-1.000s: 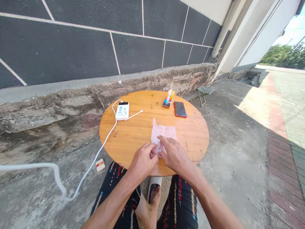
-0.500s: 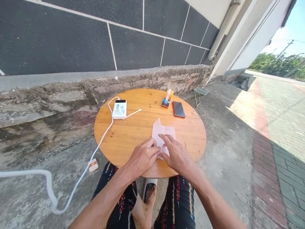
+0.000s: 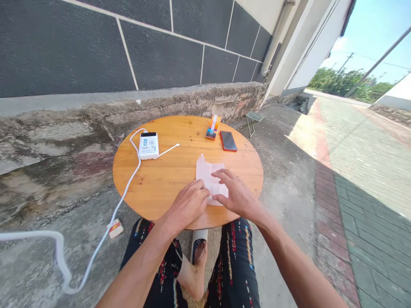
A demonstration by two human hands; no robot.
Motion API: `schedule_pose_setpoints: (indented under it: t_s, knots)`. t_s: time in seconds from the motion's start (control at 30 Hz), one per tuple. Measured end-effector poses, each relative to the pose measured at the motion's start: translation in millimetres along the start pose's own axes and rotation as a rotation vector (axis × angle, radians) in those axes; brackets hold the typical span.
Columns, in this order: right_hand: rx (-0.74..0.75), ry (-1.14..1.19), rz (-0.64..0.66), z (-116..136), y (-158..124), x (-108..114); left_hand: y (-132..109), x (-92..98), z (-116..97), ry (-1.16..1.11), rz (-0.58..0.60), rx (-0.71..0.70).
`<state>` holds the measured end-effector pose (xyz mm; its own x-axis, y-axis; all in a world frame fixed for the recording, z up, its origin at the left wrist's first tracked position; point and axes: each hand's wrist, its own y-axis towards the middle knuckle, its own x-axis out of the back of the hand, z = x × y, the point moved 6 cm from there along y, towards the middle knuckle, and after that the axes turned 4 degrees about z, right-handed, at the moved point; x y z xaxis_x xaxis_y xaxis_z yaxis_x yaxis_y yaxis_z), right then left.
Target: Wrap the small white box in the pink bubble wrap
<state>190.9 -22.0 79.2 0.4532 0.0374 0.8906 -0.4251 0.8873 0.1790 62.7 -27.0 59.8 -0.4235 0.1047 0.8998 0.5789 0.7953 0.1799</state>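
Observation:
A thin pale pink plastic bag lies flat on the round wooden table, near its front edge. My left hand rests at the bag's near left corner with its fingers curled and pinched on the edge. My right hand lies on the bag's near right part, fingers stretched out and pressing it down. Both forearms reach in from below.
A white power bank with a white cable lies at the table's left. A red-cased phone and an orange packet lie at the back. A small box and a stool are on the ground. A concrete ledge runs behind.
The camera has swung to the right, so the table sits further left in view. Both hands stay on the bag's near edge; the right fingers have spread flatter.

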Motion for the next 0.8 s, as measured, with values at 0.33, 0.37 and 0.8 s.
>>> schedule_pose_setpoints:
  t_s: [0.33, 0.37, 0.8]
  knots:
    - [-0.621, 0.321, 0.046, -81.8, -56.7, -18.2, 3.0, -7.0, -1.8, 0.065, -0.076, -0.177]
    - [-0.639, 0.368, 0.046, -82.8, -54.3, -24.0, 3.5, -7.6, -1.2, 0.059, -0.07, -0.184]
    - [-0.674, 0.588, 0.09, -82.7, -48.8, -34.5, 2.1, -5.9, 2.1, -0.02, -0.061, -0.204]
